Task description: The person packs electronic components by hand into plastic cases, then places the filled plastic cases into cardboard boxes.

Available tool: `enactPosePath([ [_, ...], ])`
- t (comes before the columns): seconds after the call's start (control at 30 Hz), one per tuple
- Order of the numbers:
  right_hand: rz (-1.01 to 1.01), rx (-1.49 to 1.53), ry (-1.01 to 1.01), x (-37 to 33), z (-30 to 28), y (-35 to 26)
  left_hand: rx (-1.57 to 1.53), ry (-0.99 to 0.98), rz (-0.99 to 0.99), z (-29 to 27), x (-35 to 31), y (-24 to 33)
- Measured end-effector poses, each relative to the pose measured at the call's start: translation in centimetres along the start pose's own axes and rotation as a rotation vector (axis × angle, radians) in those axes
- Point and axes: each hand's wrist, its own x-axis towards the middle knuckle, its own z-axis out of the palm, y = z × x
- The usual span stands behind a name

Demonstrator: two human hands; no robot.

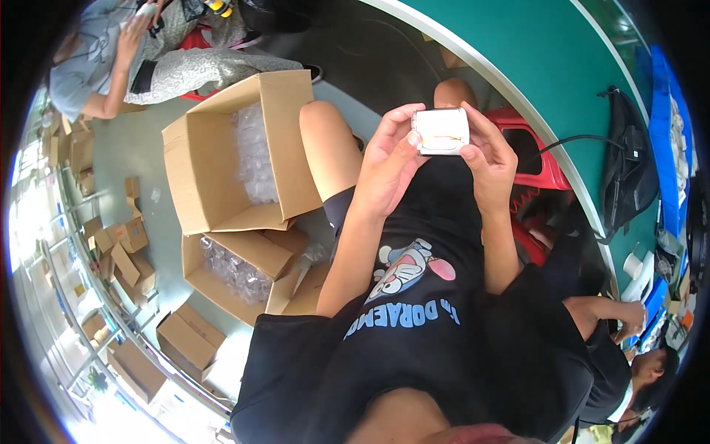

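Note:
Between both hands I hold a small white, box-like device (442, 127) with rounded edges and a dark lower rim; its exact kind I cannot make out. My left hand (394, 145) grips its left side, the thumb lying on its face. On the right side, my right hand (491, 154) has its fingers behind and its thumb at the lower corner. A thin yellowish line, perhaps a wire, crosses the lower part of the face. The device is held up above my lap, near the edge of the green table.
An open carton (211, 163) with clear plastic pieces stands to the left, above another open carton (222, 277) of clear plastic. A green table (510, 37) curves along the right, with a black bag (629, 170) on it. Red stools (536, 163) stand beneath. Other people sit at upper left and lower right.

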Motion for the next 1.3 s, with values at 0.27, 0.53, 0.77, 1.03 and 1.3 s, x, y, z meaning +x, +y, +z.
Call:
enactPosePath([
  [0.27, -0.049, 0.094, -0.052, -2.5, -0.8, -1.6, 0.116, -0.036, 0.081, 2.3, -3.3, -0.6],
  [0.53, -0.191, -0.144, -0.067, -3.7, 0.2, -4.0, 0.196, 0.015, 0.237, 5.3, -3.4, -3.1],
  [0.77, -0.263, -0.527, -0.135, -3.0, -1.5, -7.7, 0.172, -0.014, 0.159, 7.0, -3.6, -2.3],
  [1.03, -0.395, -0.420, -0.072, -2.5, -1.4, -8.8, 0.218, -0.020, 0.148, 9.6, -4.5, -2.1],
  [1.3, -0.456, -0.506, -0.045, -1.5, -1.7, -7.6, 0.157, 0.016, 0.109, 8.8, -3.6, -2.4],
])
